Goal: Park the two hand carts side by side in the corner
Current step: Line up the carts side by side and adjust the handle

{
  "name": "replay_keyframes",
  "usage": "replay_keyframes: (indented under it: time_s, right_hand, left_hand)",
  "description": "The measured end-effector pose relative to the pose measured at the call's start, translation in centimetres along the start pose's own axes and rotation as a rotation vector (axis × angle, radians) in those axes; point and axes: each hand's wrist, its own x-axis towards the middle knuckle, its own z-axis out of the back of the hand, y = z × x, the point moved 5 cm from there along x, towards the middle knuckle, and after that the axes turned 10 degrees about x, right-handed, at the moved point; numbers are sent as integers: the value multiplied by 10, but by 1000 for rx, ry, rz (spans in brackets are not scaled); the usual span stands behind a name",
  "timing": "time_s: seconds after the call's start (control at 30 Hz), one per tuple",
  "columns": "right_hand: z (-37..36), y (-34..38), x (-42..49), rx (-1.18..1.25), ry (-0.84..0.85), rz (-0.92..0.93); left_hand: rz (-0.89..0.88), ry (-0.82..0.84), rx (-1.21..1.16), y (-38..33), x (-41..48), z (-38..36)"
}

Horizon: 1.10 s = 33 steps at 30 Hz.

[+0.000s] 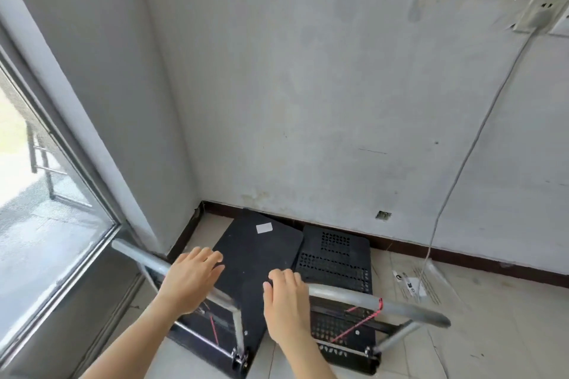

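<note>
Against the corner baseboard (pixel 400 243), two carts touch: left hand (pixel 192 278) open over the solid cart's handle (pixel 140 257), right hand (pixel 288 301) gripping the perforated cart's handle (pixel 400 308); a white cable (pixel 471 154) hangs nearby.

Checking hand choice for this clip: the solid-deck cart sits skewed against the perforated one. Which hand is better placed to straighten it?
Probably the left hand: it rests on the solid-deck cart handle. The right hand sits on the perforated cart handle.

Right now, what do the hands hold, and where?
Each hand rests on a handle bar: left hand on the solid-deck cart, right hand on the perforated cart.
</note>
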Motion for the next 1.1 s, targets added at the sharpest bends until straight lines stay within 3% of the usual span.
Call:
replay_keyframes:
  time_s: [0.17, 0.27, 0.43, 0.67, 1.1]
  right_hand:
    - [-80, 125, 6, -61, 20, 77]
    - [-121, 157, 6, -170, 109, -10]
    - [-154, 157, 15, -152, 10, -149]
    - [-159, 148, 12, -106, -112, -119]
    - [-148, 125, 43, -124, -67, -107]
  left_hand:
    - [-26, 52, -56, 116, -31, -31]
    - [-104, 8, -83, 152, -31, -39]
    - [-205, -73, -29, 171, -29, -66]
    - [-89, -76, -72, 162, -41, -65]
    - [-37, -81, -145, 151, -16, -79]
